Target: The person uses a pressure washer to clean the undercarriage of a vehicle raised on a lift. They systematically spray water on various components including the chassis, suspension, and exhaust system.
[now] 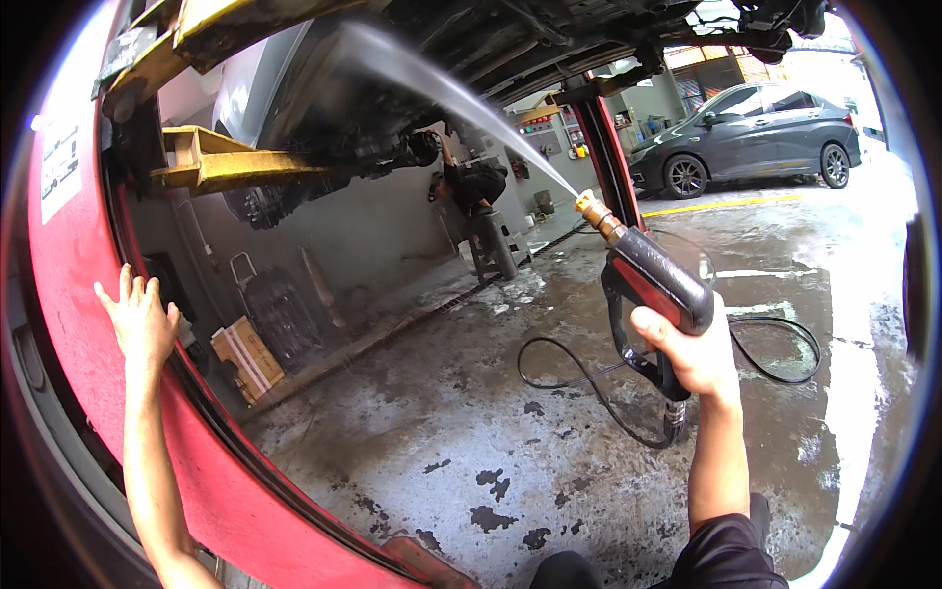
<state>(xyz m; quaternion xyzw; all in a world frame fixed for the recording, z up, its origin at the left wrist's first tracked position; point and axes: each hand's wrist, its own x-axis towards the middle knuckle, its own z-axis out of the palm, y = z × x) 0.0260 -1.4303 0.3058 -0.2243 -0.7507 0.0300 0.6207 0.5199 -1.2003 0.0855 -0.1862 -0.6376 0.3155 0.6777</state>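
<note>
My right hand point(692, 344) is wrapped round the grip of a black and red pressure washer gun point(659, 285) with a brass nozzle point(599, 216). From the nozzle a white water jet point(461, 103) shoots up and to the left, onto the dark underside of a raised car point(471, 49). A black hose point(628, 427) joins the bottom of the grip. At the left, my left hand point(142, 319) rests with spread fingers against a red lift post point(74, 236); nothing is held in it.
Yellow lift arms point(231, 169) reach out at head height on the left. The hose loops over the wet, patchy floor point(471, 461). Beyond the raised car a person in dark clothes point(476, 185) bends beside a tyre point(498, 245). A grey car point(756, 137) stands at the back right. A cardboard box point(245, 358) leans by the wall.
</note>
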